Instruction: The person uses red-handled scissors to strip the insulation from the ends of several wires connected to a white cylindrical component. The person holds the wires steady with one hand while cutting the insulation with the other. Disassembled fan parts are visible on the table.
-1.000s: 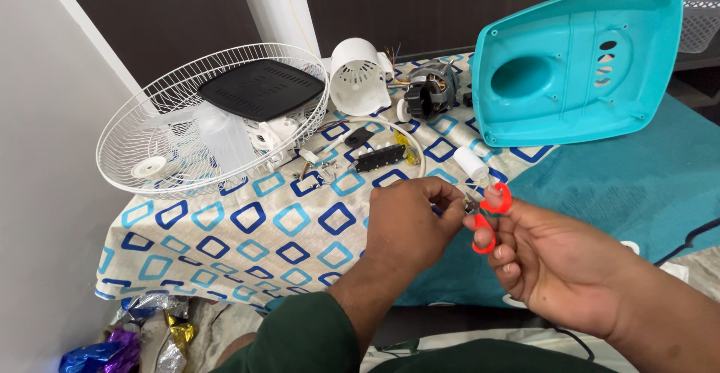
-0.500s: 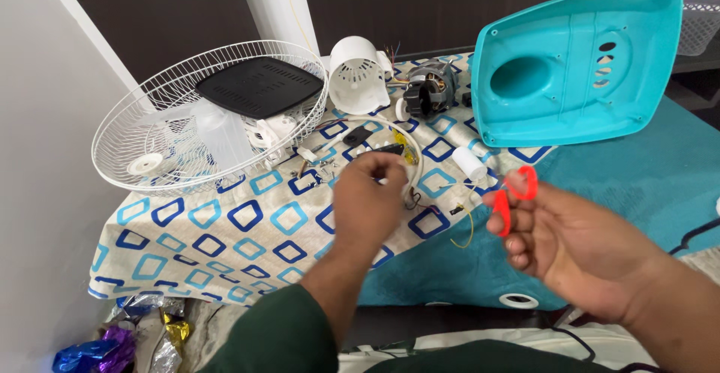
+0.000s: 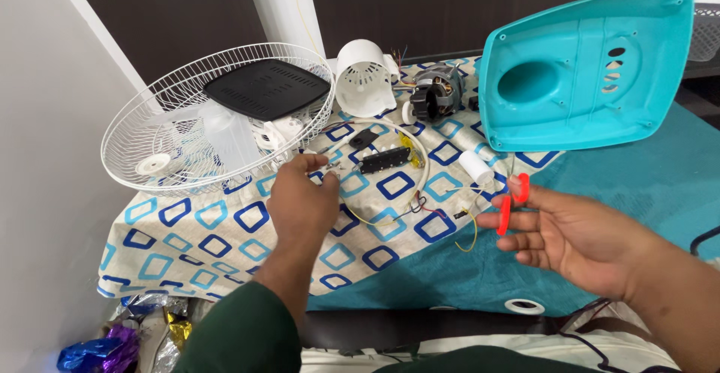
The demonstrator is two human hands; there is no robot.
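Note:
My left hand (image 3: 301, 202) reaches over the patterned cloth (image 3: 225, 242), its fingertips pinched on a small metal part next to the white cable (image 3: 417, 164). My right hand (image 3: 571, 232) is held above the teal sheet and holds a red-handled tool (image 3: 512, 202) between thumb and fingers. Thin yellow, red and black wires (image 3: 420, 209) lie between the two hands. A small black switch block (image 3: 384, 160) and a white cylindrical capacitor (image 3: 476, 167) sit just beyond them.
A white wire fan grille (image 3: 157, 144) holding a black panel (image 3: 266, 88) and a clear blade lies at the left. Behind stand a white motor cover (image 3: 364, 77), a fan motor (image 3: 435, 94) and a big turquoise housing (image 3: 592, 69). Foil wrappers (image 3: 97, 350) lie below left.
My left hand left the red-handled tool and moved left and away toward the grille's edge, pinching a small part. My right hand kept the tool and drifted right.

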